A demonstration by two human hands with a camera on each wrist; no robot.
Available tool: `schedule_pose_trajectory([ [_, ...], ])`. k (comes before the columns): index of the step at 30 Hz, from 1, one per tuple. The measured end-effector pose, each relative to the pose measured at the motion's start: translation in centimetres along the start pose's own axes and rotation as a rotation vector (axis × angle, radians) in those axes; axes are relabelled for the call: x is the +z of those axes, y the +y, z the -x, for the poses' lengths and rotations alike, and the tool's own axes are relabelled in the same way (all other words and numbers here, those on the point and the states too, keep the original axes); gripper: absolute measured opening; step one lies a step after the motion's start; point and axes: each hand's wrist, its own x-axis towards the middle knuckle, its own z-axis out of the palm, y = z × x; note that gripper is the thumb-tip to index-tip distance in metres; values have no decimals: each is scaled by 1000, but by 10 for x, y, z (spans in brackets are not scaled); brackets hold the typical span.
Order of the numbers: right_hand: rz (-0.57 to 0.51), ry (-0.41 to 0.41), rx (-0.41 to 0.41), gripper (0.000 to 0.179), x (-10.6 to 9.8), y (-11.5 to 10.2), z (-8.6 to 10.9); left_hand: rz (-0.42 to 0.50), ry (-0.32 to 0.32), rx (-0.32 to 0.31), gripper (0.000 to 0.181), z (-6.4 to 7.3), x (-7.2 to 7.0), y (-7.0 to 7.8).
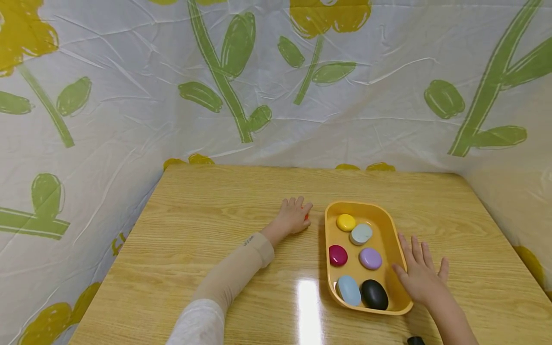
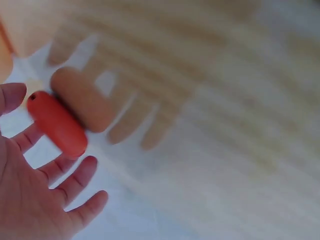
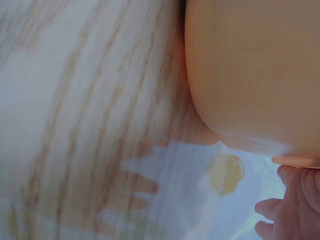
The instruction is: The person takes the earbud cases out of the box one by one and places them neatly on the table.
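Observation:
At the left of the tray, my left hand (image 1: 293, 216) reaches over a smooth red stone-like piece (image 2: 57, 124), mostly hidden by the hand in the head view. The left wrist view has this rounded piece resting on the shiny tabletop, with a small dark spot at one end. Thumb and spread fingers (image 2: 75, 182) surround it loosely. My right hand (image 1: 420, 275) lies against the right side of an orange-yellow tray (image 1: 354, 206), fingers spread, thumb at the rim.
In the tray lie a yellow stone (image 1: 346, 222), a pale grey-green one (image 1: 361, 234), a crimson one (image 1: 338, 256), a purple one (image 1: 370, 258), a light blue one (image 1: 349, 290) and a black one (image 1: 374, 294). A small black object (image 1: 416, 340) shows at the front edge of view.

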Motion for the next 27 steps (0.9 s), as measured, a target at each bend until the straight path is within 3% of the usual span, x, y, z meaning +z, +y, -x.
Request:
schedule_pose_trajectory([
  [6,-6,5,0,70,1,1,0,97,71,35,55,-2,-17,4],
  [10,-6,7,2,70,2,1,0,128,154,132,51,1,-33,12],
  [14,-2,6,3,70,2,1,0,82,206,250,48,8,-44,25],
  [19,-5,5,-4,70,2,1,0,-13,206,356,51,16,-45,44],
  [27,-5,4,1,70,2,1,0,-129,202,487,51,26,-33,68],
])
